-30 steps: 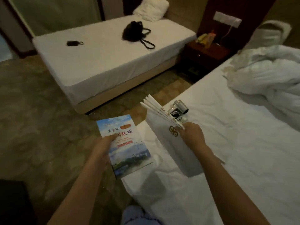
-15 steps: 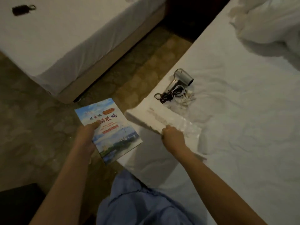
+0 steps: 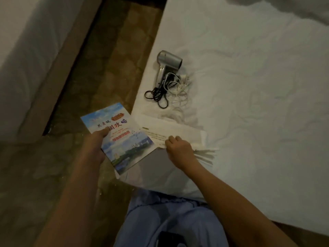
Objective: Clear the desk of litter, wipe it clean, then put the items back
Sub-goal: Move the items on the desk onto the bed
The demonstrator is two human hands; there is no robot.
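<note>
My left hand (image 3: 97,146) grips a colourful booklet (image 3: 122,138) with a blue sky cover, holding it over the gap beside the bed corner. My right hand (image 3: 179,148) rests with curled fingers on a stack of white papers (image 3: 178,134) that lies flat on the white bed (image 3: 249,104); the paper edges fan out at its right. A silver hair dryer (image 3: 168,62) lies on the sheet just beyond the papers, with its black cord and a white cable (image 3: 170,90) tangled beside it.
A second bed (image 3: 26,59) with a white sheet runs along the left, and patterned carpet (image 3: 110,59) fills the aisle between the beds. My blue trousers (image 3: 169,216) show at the bottom. A rumpled duvet edge (image 3: 284,8) lies at the top right.
My right hand has lowered the white papers from upright in the air down flat onto the bed. The view has tilted downward; the left hand keeps hold of the booklet.
</note>
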